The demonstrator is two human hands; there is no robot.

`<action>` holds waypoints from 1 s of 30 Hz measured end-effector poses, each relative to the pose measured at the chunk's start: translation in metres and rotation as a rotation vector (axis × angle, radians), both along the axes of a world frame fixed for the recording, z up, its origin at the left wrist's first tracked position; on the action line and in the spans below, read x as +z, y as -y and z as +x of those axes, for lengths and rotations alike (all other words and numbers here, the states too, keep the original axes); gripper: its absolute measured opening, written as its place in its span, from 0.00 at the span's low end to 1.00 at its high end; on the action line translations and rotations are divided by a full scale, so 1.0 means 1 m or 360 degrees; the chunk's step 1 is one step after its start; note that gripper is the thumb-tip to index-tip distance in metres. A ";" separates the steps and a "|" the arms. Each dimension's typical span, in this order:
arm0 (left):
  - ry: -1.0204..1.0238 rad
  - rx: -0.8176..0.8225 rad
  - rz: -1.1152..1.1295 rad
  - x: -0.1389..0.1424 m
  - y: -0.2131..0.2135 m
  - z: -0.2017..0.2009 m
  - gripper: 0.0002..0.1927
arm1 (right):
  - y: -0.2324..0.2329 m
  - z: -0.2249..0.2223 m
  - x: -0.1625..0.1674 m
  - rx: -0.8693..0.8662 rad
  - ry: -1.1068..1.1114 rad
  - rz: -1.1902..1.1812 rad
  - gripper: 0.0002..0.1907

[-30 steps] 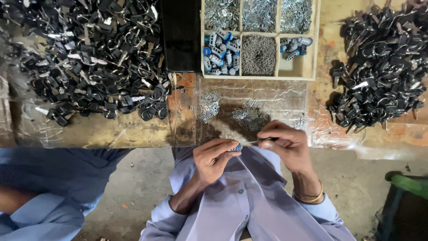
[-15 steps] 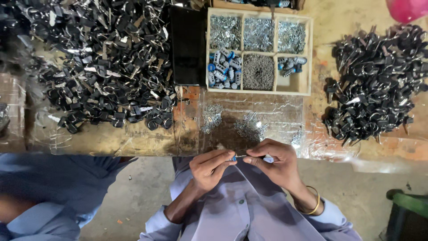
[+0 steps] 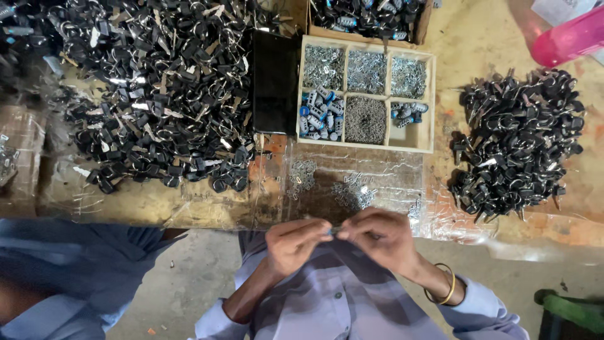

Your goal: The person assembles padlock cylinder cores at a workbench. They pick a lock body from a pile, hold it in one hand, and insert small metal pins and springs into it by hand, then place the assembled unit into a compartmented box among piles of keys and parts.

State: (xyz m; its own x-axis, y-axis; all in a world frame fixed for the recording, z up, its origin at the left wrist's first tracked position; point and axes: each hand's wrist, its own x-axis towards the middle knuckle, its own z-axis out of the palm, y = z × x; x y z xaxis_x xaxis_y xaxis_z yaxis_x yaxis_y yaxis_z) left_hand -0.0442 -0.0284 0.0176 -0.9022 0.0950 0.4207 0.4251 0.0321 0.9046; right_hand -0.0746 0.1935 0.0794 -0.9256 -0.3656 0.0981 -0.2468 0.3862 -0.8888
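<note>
**Both hands pinch one small part at the bench edge**

Nearest the camera, the left hand (image 3: 294,242) and the right hand (image 3: 380,238) meet in front of the chest. Their fingers (image 3: 314,228) are pressed together around a small metal part (image 3: 333,232), which sits between the two sets of fingertips, just off the near edge of the bench (image 3: 157,204). Half a second ago the hands were a little apart, with a thin metal piece showing between them; now they have closed up and only a small tip of it shows, so I judge the fitting of this one piece to be in its closing stage. A bangle (image 3: 444,289) circles the right wrist. At near left a second person's blue sleeve (image 3: 69,264) fills the corner.

On the bench past the hands lie two loose scatters of small silver bits (image 3: 352,192) on clear plastic sheet. Farther off stands one wooden tray (image 3: 428,101) with six compartments: three far ones of silver pieces, and in the near row blue-and-silver parts, fine dark bits, and a few blue parts. Two heaps of black parts flank it, the large pile (image 3: 157,94) on the left and the smaller pile (image 3: 519,145) on the right, too many to count. One dark flat slab (image 3: 275,82) lies left of the tray. Far right is one pink container (image 3: 569,38).
</note>
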 end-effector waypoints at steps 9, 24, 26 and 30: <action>-0.0093 0.0150 -0.0061 0.006 -0.016 -0.007 0.14 | -0.007 -0.043 0.050 0.0536 0.0140 0.0371 0.13; 0.0029 0.0061 -0.0140 0.041 -0.020 -0.034 0.11 | -0.076 -0.214 0.083 -0.0024 -0.0479 0.1576 0.07; 0.0026 0.0015 -0.0243 0.051 -0.020 -0.043 0.11 | -0.089 -0.186 0.080 -0.0096 -0.0288 0.1602 0.08; -0.0055 -0.0121 -0.0636 0.068 -0.023 -0.077 0.10 | -0.131 -0.134 0.077 -0.0357 0.0023 0.1996 0.14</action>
